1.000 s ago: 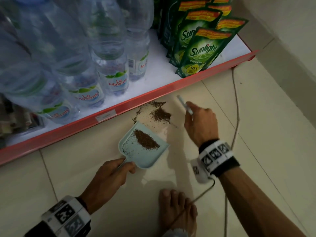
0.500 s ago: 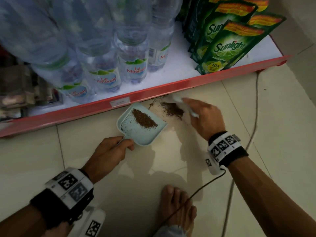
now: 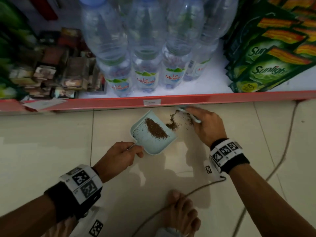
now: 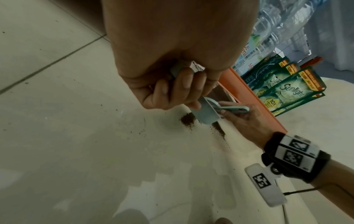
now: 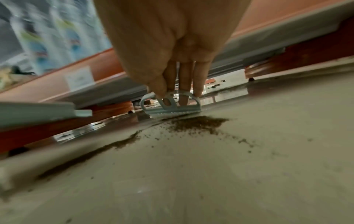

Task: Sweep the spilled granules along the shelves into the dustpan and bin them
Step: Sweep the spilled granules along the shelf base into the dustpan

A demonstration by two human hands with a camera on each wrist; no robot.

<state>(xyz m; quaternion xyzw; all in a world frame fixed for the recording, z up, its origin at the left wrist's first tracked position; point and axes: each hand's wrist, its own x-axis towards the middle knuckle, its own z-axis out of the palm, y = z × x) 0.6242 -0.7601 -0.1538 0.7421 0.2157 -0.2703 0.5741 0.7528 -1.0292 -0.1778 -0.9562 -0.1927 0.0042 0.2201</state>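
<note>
Red-edged shelf (image 3: 205,98) runs above the tiled floor (image 3: 51,142), water bottles (image 3: 145,74) and Sunlight pouches (image 3: 266,71) on it. Pale-blue dustpan (image 3: 153,141) on the floor just below the edge, granule heap inside; left hand (image 3: 119,156) fingers curled round its handle. Loose granules (image 3: 172,124) beside the pan mouth. Right hand (image 3: 205,124) fingers pinch the small brush (image 5: 172,104), bristles on the floor.

The water bottles (image 3: 145,79) read "Le Minerale"; the green pouches (image 3: 266,72) read "Sunlight" and "10X".
</note>
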